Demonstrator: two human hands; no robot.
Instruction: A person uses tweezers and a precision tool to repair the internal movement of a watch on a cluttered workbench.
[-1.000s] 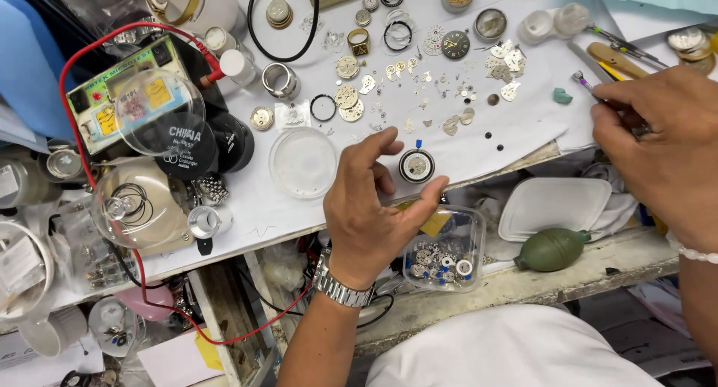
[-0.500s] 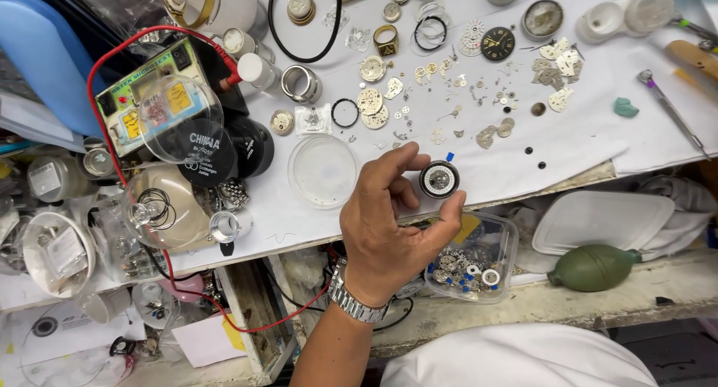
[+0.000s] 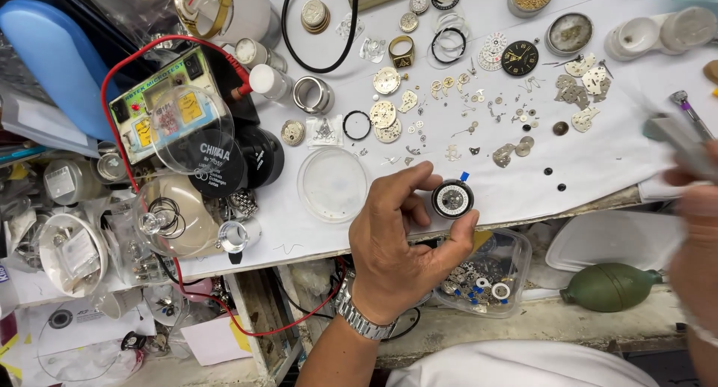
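White workbench (image 3: 598, 163), scattered watch parts (image 3: 419, 110), black dial (image 3: 520, 57), clear dish (image 3: 333, 184), green blower (image 3: 609, 287)

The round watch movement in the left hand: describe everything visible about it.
The watch movement is a small round disc with a dark metal rim and a pale, finely detailed face turned up toward the camera. A small blue tab sticks out at its upper right edge. The left hand pinches it by the rim between thumb and fingers, above the front edge of the white work surface.
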